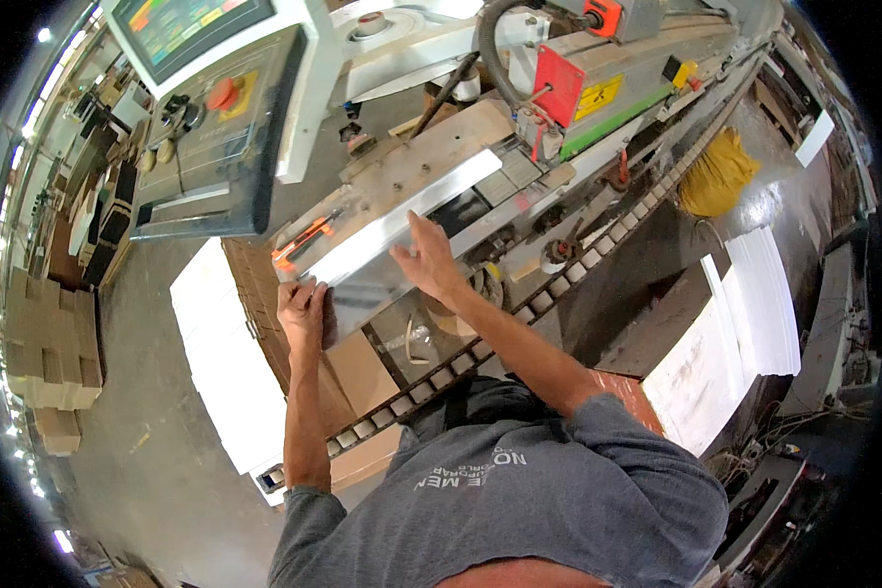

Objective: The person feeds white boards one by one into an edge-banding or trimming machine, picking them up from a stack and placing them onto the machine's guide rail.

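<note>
Both your hands, left hand (303, 309) and right hand (428, 257), lay flat on the white panel (392, 230), fingers spread, feeding it into the machine (598, 93); next called for steady forward pressure.

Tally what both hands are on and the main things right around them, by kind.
Hands: 2, left hand and right hand, both pressing on the panel
Glossy white panel: 1
White board stacks: 2, one at left, one at right
Control console with screen: 1
Yellow bundle: 1
Total: 7
</note>
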`<state>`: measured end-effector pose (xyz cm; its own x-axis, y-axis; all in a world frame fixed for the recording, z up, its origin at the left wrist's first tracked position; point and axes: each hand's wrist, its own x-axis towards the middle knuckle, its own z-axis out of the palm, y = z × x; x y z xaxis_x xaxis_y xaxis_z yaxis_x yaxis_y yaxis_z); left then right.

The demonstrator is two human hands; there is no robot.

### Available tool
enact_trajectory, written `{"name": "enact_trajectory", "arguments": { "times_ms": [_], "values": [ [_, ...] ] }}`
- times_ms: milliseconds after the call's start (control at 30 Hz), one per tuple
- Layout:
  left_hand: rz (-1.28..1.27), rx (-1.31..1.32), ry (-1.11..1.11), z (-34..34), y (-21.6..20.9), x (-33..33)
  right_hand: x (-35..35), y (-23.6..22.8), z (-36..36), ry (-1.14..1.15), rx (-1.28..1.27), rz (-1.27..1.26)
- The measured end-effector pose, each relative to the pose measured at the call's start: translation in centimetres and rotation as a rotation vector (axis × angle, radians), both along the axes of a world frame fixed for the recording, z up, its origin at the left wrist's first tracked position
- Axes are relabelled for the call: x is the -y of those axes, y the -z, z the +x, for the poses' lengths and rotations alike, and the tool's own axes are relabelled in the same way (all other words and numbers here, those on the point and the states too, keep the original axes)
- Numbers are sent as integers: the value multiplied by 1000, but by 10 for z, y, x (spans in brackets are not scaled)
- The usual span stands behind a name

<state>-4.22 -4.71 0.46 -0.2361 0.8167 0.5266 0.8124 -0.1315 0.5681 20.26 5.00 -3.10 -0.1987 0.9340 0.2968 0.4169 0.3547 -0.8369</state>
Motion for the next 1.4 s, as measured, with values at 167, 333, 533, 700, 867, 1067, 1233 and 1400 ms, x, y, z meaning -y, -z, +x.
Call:
{"name": "enact_trajectory", "arguments": {
  "times_ms": [167, 333, 533, 700, 867, 1067, 1233, 1400],
  "values": [
    [66, -152, 49, 39, -1, -30, -32, 9, 38, 12, -112, -86],
    [96, -180, 123, 76, 2, -62, -47, 1, 81, 53, -128, -19],
    [37, -181, 152, 142, 0, -99, -14, -42, 190, 48, -204, 31],
    [11, -136, 231, 185, 7, -133, 55, -26, 354, 375, -88, 148],
    [74, -189, 247, 213, 14, -168, 121, 14, 526, 802, 482, -146],
    [27, -127, 243, 269, -7, -193, 184, 75, 674, 988, 918, -377],
    [108, -139, 351, 281, -2, -166, 230, 129, 748, 891, 857, -316],
    [81, -148, 380, 294, -25, -103, 226, 103, 707, 604, 827, -439]
  ]
}}
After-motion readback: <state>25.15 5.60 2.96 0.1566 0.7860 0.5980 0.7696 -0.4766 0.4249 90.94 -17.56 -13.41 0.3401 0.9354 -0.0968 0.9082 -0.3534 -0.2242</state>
